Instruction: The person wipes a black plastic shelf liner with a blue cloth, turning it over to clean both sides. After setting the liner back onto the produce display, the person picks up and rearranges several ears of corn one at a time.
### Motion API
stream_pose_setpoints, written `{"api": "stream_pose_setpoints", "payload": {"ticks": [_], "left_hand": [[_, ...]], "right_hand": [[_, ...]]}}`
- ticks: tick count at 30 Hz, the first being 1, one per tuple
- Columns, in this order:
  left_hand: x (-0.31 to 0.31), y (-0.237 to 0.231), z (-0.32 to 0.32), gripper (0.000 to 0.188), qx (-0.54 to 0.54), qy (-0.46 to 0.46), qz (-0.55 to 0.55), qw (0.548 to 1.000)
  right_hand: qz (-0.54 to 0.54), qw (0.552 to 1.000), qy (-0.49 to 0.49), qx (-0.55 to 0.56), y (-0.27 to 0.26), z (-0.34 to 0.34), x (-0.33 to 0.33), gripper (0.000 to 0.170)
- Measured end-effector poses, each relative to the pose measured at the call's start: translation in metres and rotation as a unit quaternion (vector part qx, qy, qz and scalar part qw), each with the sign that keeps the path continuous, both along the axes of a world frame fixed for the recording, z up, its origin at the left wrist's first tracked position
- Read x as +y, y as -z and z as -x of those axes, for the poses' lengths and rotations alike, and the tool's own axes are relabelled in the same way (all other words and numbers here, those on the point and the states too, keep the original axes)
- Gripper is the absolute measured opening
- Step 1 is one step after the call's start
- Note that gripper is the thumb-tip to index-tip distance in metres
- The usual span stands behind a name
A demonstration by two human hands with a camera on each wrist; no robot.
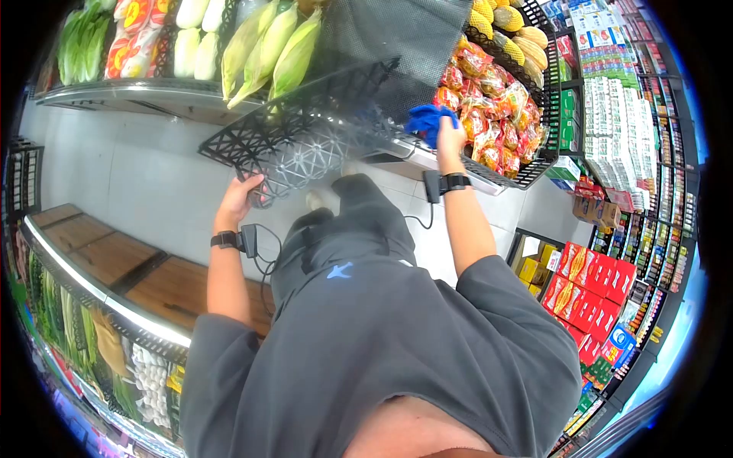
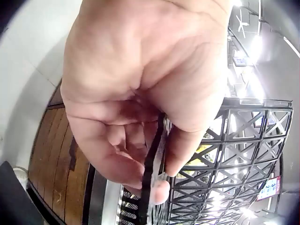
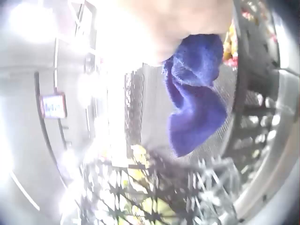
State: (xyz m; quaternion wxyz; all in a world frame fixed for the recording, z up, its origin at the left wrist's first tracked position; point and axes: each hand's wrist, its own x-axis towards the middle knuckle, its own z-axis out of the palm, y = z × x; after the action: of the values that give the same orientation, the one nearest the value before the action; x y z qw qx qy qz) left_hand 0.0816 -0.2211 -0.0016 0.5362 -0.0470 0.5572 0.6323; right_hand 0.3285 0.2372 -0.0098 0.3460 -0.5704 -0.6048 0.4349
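A black lattice crate panel (image 1: 252,141) hangs tilted in front of the body, blurred at its right part. My left hand (image 1: 238,200) grips its near edge; in the left wrist view the fingers and thumb of that hand (image 2: 145,93) pinch the thin rim (image 2: 152,173). My right hand (image 1: 450,145) holds a crumpled blue cloth (image 1: 431,124) beside bagged goods (image 1: 496,107). In the right wrist view the cloth (image 3: 197,112) dangles from the right hand (image 3: 178,23) above the lattice (image 3: 154,192).
Corn (image 1: 282,53) and leafy vegetables (image 1: 80,46) lie on the shelf ahead. A dark mesh sheet (image 1: 389,46) covers the display between corn and bags. Low wooden shelving (image 1: 175,294) stands at left, red boxes (image 1: 592,294) at right.
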Motion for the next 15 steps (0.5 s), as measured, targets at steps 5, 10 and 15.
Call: {"api": "stream_pose_setpoints", "payload": {"ticks": [5,10,15], "left_hand": [[-0.001,0.003,-0.003,0.021,-0.015,0.004,0.010,1.000],[-0.003,0.011,-0.004,0.028,-0.021,0.016,0.005,1.000],[-0.003,-0.002,-0.004,0.024,-0.018,0.045,0.021,0.999]], "right_hand": [[0.021,0.983,-0.082,0.164,-0.020,-0.011,0.013,0.023],[-0.302,0.845,-0.431,-0.098,-0.046,0.038,-0.072,0.040],[-0.264,0.832,-0.421,-0.246,-0.028,0.044,-0.061,0.037]]}}
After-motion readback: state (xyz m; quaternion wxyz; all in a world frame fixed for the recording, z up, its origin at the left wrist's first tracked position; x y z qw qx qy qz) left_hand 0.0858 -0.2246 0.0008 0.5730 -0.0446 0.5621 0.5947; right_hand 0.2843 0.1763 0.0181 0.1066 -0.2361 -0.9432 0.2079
